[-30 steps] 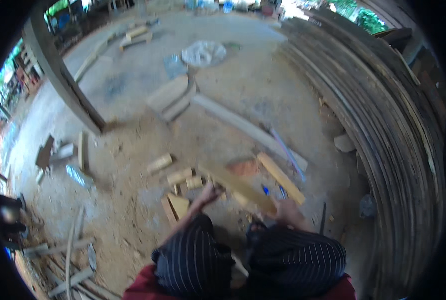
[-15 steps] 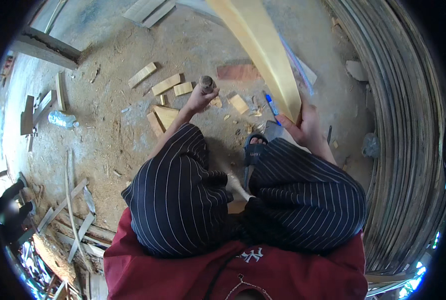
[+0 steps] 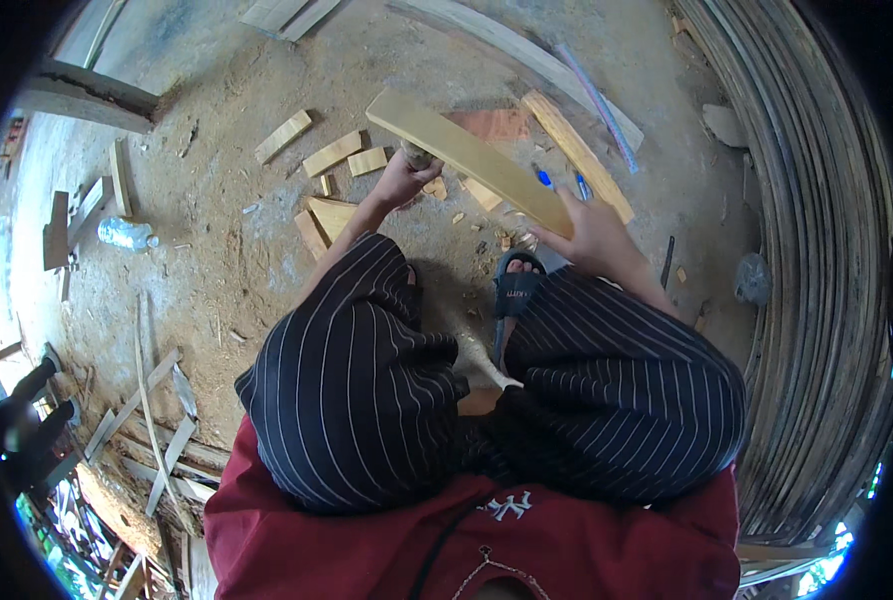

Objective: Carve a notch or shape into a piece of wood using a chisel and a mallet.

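My right hand [image 3: 598,240] grips the near end of a smooth, pale wooden board [image 3: 481,165], which is tilted up to the left above the floor. My left hand [image 3: 396,188] is closed around a thick, round wooden stick [image 3: 418,156]. The board's far part passes just above that stick and partly hides it; I cannot tell whether they touch. Beyond my right fingers, a blue marker [image 3: 582,187] lies on the floor beside a longer, rough-edged wooden strip [image 3: 576,150].
Several cut wood blocks [image 3: 332,154] lie ahead on the dusty floor. A reddish board [image 3: 491,124] is behind the pale one. Stacked long planks [image 3: 816,250] line the right side. A clear plastic bottle [image 3: 126,235] and scrap wood [image 3: 171,465] lie to the left.
The pale board has swung down and to the left, from pointing away and up to lying across near my left hand. The rough-edged strip behind it now shows.
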Tool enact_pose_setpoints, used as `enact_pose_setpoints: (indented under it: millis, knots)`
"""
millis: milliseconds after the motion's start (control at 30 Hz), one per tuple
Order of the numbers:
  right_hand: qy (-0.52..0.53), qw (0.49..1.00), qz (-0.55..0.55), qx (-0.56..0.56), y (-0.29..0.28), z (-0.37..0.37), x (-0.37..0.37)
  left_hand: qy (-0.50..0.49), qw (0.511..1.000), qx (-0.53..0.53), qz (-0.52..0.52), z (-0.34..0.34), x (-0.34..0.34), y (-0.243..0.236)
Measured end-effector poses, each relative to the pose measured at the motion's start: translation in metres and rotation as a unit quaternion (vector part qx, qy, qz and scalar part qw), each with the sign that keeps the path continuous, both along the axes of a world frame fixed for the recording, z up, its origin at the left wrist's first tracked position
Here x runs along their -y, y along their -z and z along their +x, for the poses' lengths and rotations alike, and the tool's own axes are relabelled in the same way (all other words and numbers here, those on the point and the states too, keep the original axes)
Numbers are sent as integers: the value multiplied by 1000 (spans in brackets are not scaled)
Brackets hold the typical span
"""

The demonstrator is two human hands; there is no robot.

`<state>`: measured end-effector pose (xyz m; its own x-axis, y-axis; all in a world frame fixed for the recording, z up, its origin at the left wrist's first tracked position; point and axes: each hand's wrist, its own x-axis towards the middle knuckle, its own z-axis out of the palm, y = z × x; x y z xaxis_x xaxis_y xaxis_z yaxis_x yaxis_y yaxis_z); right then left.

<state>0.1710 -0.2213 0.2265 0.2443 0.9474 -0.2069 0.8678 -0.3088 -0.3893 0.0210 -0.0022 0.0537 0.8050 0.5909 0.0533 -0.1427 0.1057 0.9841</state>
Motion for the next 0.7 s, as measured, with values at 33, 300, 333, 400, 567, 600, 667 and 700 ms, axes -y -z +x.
enact_pose_setpoints:
  millis: [33, 300, 333, 400, 567, 600, 667, 700]
  knots:
    - [18, 1000, 4, 8, -14, 5, -2, -18, 999, -6, 37, 2, 0, -3]
    - [29, 999, -28, -8, 4, -4, 13, 42, 997, -33, 50, -1, 2, -4]
    - [24, 999, -24, -8, -5, -7, 9, 37, 997, -32, 53, -5, -4, -1]
    - [42, 999, 20, -8, -36, -9, 3, 80, 982, -96, 139, -12, -16, 9]
    - [41, 992, 109, -57, -22, -6, 13, 79, 991, -44, 93, 3, -8, 2]
    - [2, 998, -47, 37, -11, 3, 19, 52, 998, -3, 39, 10, 6, -7]
    - [-8, 999, -40, 18, -16, -1, -1, 76, 983, -43, 162, -8, -21, 9]
    - [15, 1000, 13, 7, -25, 4, -1, 97, 983, -56, 144, 3, -26, 15]
